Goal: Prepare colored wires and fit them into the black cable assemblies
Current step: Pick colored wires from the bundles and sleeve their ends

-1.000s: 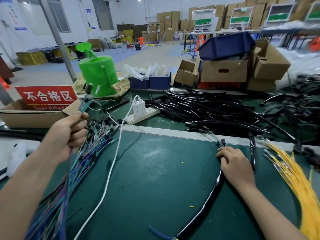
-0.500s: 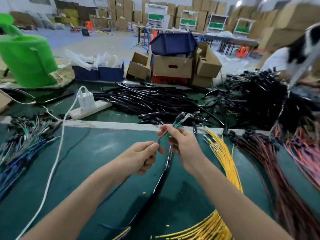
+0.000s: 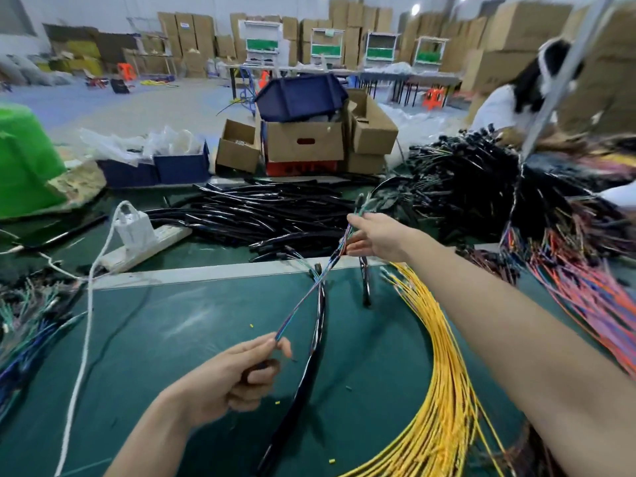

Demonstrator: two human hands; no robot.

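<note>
A thin bundle of colored wires (image 3: 311, 289) stretches taut between my two hands above the green mat. My left hand (image 3: 241, 376) pinches its near end. My right hand (image 3: 375, 235) grips its far end, held out over the mat's back edge, with green wire tips sticking up past the fingers. Under the bundle a black cable assembly (image 3: 309, 370) lies lengthwise on the mat. A thick sheaf of yellow wires (image 3: 444, 366) curves along its right side.
Black cable sleeves (image 3: 261, 215) are piled behind the mat, next to a white power strip (image 3: 148, 246). Red and orange wires (image 3: 581, 287) lie right, blue-green wires (image 3: 27, 321) left. Cardboard boxes (image 3: 303, 142) stand behind. A person (image 3: 516, 98) sits far right.
My hands have drawn apart: the right has reached forward and up, the left has pulled back toward me, stretching the wire bundle. The view has swung further right.
</note>
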